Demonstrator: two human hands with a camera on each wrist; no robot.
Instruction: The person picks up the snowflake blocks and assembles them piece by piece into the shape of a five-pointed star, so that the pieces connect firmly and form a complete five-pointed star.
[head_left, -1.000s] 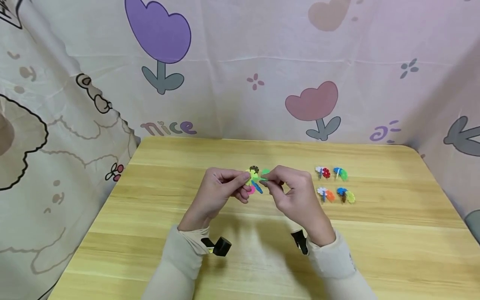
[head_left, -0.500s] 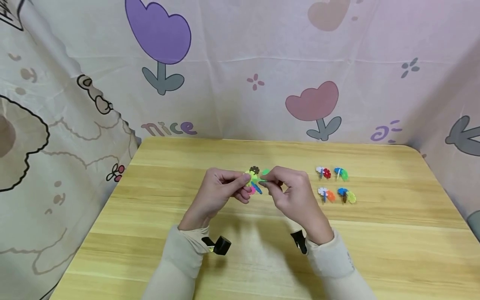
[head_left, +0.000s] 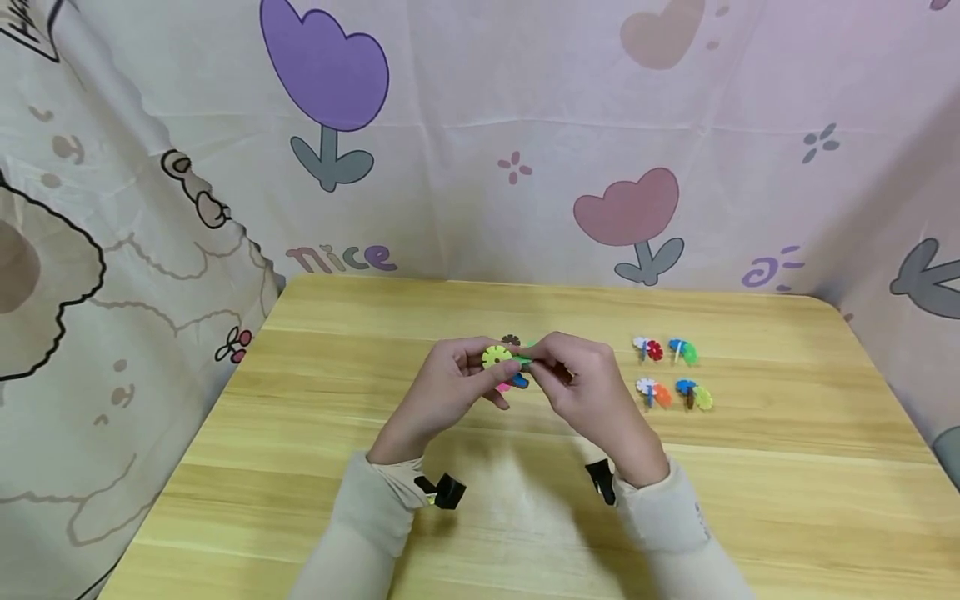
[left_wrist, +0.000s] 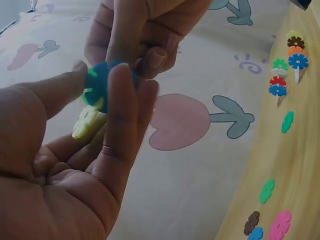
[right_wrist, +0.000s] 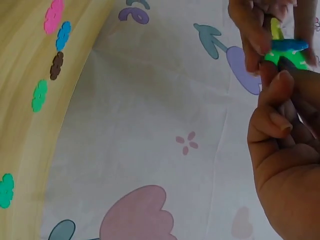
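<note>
Currently both hands meet above counter (head_left: 300,467) centre: left hand (head_left: 450,387) fingers pinch yellow disc (head_left: 496,357), right hand (head_left: 592,392) fingers clamp green disc (head_left: 525,360) against it. Four assembled disc clusters (head_left: 671,372) at 3 o'clock. Flower-print cloth (head_left: 480,125) walls 12 o'clock.

- Bare worktop (head_left: 300,467) lies open left of both hands.
- Four small flake clusters (head_left: 671,372) sit to the right.
- Loose flakes (head_left: 514,382) lie under the hands.
- Curtain (head_left: 480,150) walls the far edge.
</note>
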